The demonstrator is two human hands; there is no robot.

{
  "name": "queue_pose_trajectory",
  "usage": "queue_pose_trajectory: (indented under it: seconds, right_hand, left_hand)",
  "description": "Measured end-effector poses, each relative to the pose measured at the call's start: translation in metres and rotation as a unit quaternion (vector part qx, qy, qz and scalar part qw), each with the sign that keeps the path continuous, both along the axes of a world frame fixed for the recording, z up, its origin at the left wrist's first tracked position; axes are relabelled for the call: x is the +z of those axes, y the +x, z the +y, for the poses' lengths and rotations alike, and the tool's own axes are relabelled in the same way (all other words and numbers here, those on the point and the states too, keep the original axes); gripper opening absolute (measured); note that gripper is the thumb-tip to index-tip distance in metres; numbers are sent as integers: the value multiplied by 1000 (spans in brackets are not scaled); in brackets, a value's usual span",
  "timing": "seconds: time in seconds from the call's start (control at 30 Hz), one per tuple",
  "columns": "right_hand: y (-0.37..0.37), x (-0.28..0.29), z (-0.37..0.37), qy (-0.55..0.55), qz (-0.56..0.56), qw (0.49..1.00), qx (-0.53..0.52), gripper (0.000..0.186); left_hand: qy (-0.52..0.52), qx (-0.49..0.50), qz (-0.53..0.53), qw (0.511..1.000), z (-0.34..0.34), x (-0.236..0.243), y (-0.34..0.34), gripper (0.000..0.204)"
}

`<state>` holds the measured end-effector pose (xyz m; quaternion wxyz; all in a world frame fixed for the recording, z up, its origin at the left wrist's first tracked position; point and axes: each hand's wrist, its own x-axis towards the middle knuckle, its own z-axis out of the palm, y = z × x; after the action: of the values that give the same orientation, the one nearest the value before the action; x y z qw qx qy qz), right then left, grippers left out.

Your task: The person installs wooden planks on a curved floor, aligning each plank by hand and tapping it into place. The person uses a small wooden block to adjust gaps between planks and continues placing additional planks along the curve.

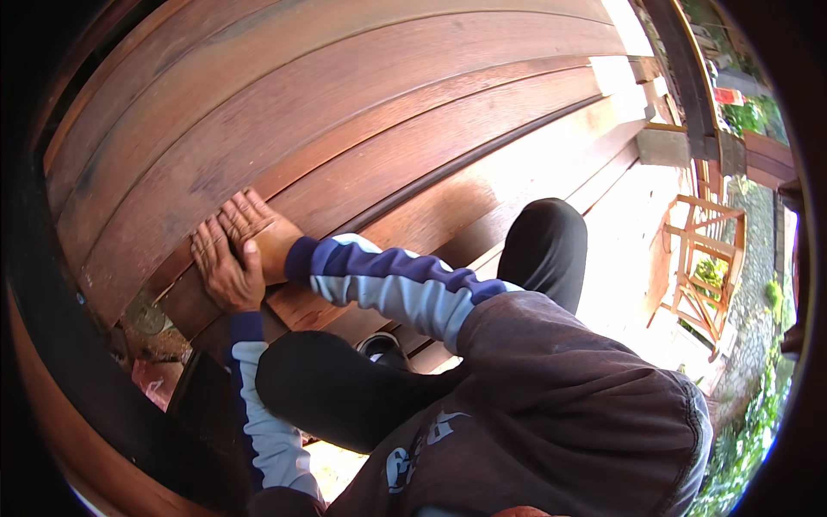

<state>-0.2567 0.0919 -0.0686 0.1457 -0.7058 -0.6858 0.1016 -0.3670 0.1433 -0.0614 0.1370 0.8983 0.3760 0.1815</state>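
Both hands rest flat on the reddish-brown wooden boards (405, 151), near the boards' ends at the left. My left hand (227, 267) lies with fingers stretched along a plank edge, its thumb pointing up. Just to the right and slightly above, my right hand (258, 231) is spread flat on the wood, touching or overlapping the left. Neither visibly holds anything; the palms and whatever lies under them are hidden. My sleeved forearms reach up from the lower edge beside my bent knees in dark trousers.
A dark beam (103, 414) curves along the left, beside a gap with reddish scrap (151, 383). At the right are sunlit boards, a dark post (693, 95), a light wooden frame (715, 250), cobbled ground (745, 336) and plants. One shoe (381, 349) shows below the knees.
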Motion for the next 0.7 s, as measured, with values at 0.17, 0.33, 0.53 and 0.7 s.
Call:
queue_pose_trajectory:
  seconds: [0.17,0.33,0.53,0.7]
  right_hand:
    - [2,-7,5,8,28,1000,0,78]
    - [1,-10,6,49,30,998,-7,81]
    - [1,-12,5,79,23,996,-17,80]
    - [0,-12,6,69,29,997,-19,78]
  left_hand:
    - [-2,-3,-10,1000,2,-2,2,79]
    - [6,-7,8,1000,3,-2,2,78]
    - [-3,-5,5,1000,2,-1,3,81]
    - [-8,-12,13,1000,2,3,3,82]
